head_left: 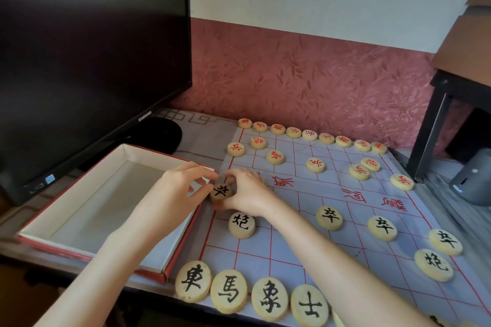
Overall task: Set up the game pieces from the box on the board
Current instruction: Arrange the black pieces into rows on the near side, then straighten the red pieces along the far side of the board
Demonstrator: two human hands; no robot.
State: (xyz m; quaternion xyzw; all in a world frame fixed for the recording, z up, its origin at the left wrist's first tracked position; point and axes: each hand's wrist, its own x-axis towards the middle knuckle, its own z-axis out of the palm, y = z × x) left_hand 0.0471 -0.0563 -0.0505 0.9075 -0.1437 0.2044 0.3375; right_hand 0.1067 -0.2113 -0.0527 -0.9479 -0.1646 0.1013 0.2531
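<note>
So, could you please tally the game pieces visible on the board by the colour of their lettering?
Red-lettered pieces: 16
Black-lettered pieces: 10 in plain view, counting the held piece between the left hand and right hand; others may be hidden or cut off
Total: 26

Cream pieces [241, 224] marked black or red; red-gridded board [292, 252].

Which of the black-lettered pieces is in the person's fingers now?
The soldier piece at the board's left edge, beside the box: the left hand and right hand pinch it; the others lie free.
</note>
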